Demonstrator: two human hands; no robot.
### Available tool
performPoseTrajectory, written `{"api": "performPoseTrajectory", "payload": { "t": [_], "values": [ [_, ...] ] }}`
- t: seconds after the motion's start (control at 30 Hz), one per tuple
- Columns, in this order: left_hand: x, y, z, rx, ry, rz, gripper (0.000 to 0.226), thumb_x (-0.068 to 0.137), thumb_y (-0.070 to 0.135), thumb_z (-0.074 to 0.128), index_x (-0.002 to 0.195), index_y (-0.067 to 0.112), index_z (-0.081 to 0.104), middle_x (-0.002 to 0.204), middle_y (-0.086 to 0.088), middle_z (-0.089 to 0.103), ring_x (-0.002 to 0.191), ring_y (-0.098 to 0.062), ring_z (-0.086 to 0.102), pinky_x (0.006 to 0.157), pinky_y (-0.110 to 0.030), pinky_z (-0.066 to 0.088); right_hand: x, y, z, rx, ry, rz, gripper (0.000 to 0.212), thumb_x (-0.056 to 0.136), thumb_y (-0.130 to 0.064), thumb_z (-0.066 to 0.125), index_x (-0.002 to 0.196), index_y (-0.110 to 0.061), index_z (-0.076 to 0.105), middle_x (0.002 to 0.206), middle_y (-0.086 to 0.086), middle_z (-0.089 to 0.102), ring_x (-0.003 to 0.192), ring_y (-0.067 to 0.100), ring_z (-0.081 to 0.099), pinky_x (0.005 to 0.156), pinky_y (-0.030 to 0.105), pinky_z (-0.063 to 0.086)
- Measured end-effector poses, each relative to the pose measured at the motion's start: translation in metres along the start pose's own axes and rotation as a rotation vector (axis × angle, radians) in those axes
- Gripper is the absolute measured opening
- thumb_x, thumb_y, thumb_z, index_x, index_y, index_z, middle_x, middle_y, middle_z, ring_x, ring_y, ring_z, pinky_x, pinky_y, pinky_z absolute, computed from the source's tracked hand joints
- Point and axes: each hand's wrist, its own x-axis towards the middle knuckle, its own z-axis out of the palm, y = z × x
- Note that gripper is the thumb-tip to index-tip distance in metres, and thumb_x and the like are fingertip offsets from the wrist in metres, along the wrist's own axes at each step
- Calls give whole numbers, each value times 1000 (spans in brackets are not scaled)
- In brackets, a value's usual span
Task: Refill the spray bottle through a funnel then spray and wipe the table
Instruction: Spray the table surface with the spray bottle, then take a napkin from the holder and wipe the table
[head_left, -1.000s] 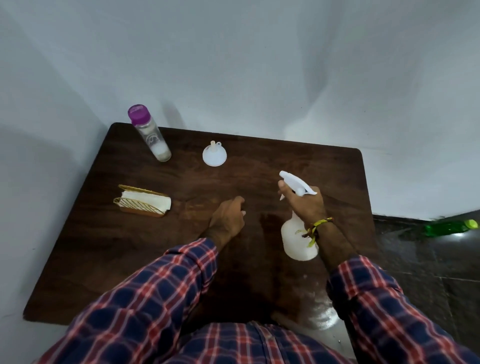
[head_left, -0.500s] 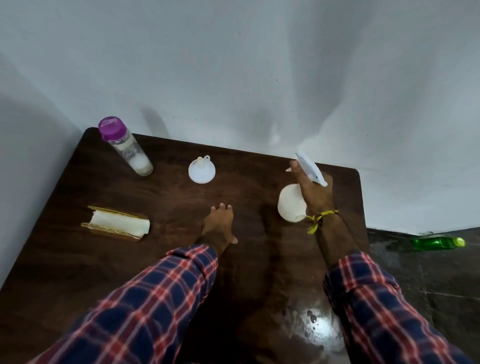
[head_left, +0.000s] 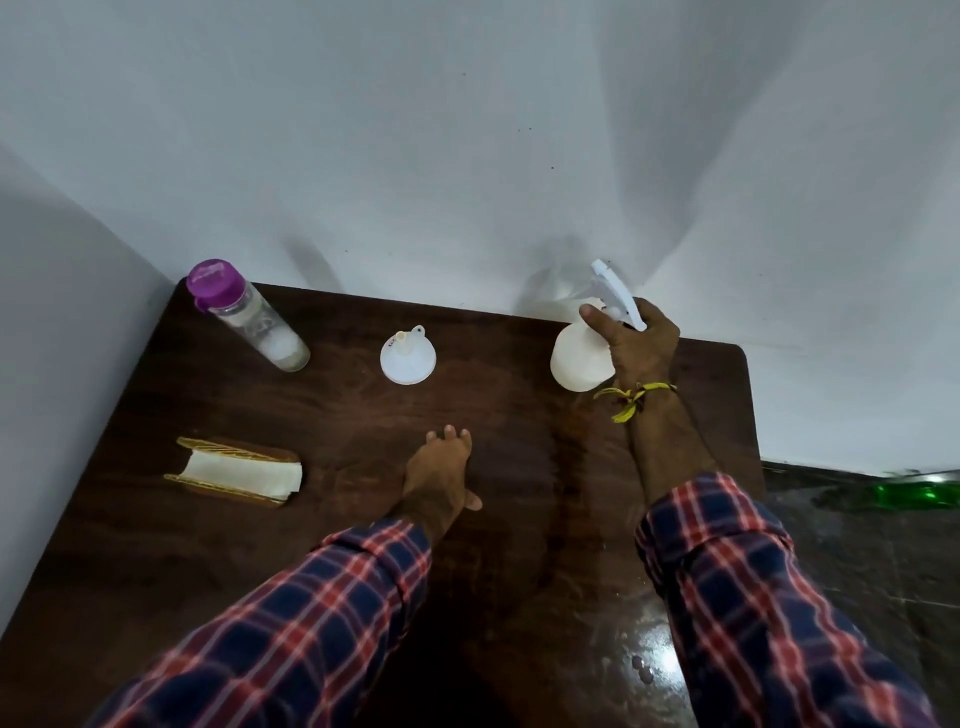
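Note:
My right hand (head_left: 636, 345) grips the neck of the white spray bottle (head_left: 579, 361) at the far right of the dark wooden table (head_left: 519, 457), near the wall. The bottle's white trigger head (head_left: 618, 293) sticks up above my fingers. My left hand (head_left: 441, 475) lies flat on the table's middle, fingers apart, holding nothing. A white funnel (head_left: 408, 358) sits upside down at the back centre. A clear water bottle (head_left: 249, 319) with a purple cap stands at the back left. Folded white napkins in a gold holder (head_left: 236, 473) rest at the left.
White walls close the table in at the back and left. Wet streaks and droplets (head_left: 644, 670) shine on the table's near right part. A green bottle (head_left: 919, 493) lies on the dark floor to the right.
My right hand has carried the spray bottle from the table's middle right to the far right by the wall. My left hand has flattened on the table.

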Motion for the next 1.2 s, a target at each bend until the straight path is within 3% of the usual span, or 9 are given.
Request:
{"api": "performPoseTrajectory", "payload": {
  "t": [0.13, 0.3, 0.43, 0.63, 0.73, 0.87, 1.03, 1.13, 1.2],
  "values": [
    [0, 0, 2, 6, 9, -1, 113, 77, 35, 80, 156, 18, 1, 164, -7, -1, 150, -33, 3, 117, -49, 23, -3, 1, -2, 20, 102, -35, 41, 63, -19, 91, 93, -6, 67, 81, 1, 65, 63, 3, 59, 58, 13, 46],
    [-3, 2, 1, 8, 16, -9, 113, 77, 34, 80, 156, 18, 1, 164, -7, -1, 150, -33, 3, 117, -49, 22, 3, 0, -13, -67, -37, -78, 29, 64, -10, 89, 82, -10, 66, 71, -6, 61, 57, -5, 55, 57, 11, 43],
    [-5, 4, 2, 22, 24, -16, 112, 78, 34, 79, 156, 18, 1, 164, -7, -1, 150, -33, 3, 117, -49, 22, 14, -6, -24, -231, -198, -145, 52, 70, 0, 82, 116, -7, 58, 89, 3, 67, 78, 11, 63, 65, 11, 48],
    [-3, 4, 3, 44, 39, -13, 114, 77, 34, 80, 156, 16, 0, 163, -10, -1, 149, -35, 3, 118, -50, 21, 42, -7, -28, -362, -556, -112, 67, 80, 24, 57, 132, -4, 25, 95, -4, 61, 115, 36, 58, 90, 47, 48],
    [-2, 6, 1, 55, 29, -20, 114, 77, 36, 80, 156, 17, 0, 164, -9, -1, 149, -35, 3, 119, -51, 21, 46, -11, -34, -440, -594, -94, 78, 84, 12, 63, 144, -4, 17, 128, 14, 55, 129, 32, 49, 96, 39, 44],
    [-2, 6, 0, 79, 47, -22, 114, 75, 40, 80, 156, 17, 2, 164, -9, 1, 149, -34, 5, 119, -51, 22, 26, -7, -47, -410, -434, -91, 77, 85, 8, 63, 148, -9, 22, 136, 18, 50, 126, 22, 48, 95, 22, 39],
    [-14, 2, 1, 90, 77, 37, 114, 78, 46, 77, 156, 15, 1, 164, -11, 0, 149, -36, 5, 120, -47, 19, -58, 37, -48, -201, 13, -10, 44, 80, 13, 61, 121, -2, 57, 101, 12, 67, 100, 28, 67, 92, 41, 54],
    [-32, -6, 3, -60, 75, 83, 104, 82, 49, 71, 156, 20, 4, 164, -7, -2, 150, -34, -1, 121, -47, 15, -117, 71, -45, -183, 71, 134, 32, 79, 7, 66, 107, -8, 66, 87, 1, 69, 92, 23, 71, 90, 44, 56],
    [-49, -14, 13, -193, 214, 98, 84, 89, 42, 65, 155, 22, 16, 164, -4, 9, 150, -28, 6, 121, -45, 17, -150, 85, -42, -229, 50, 168, 26, 79, 2, 68, 101, -11, 69, 83, 0, 72, 88, 19, 72, 89, 40, 56]
  ]
}}
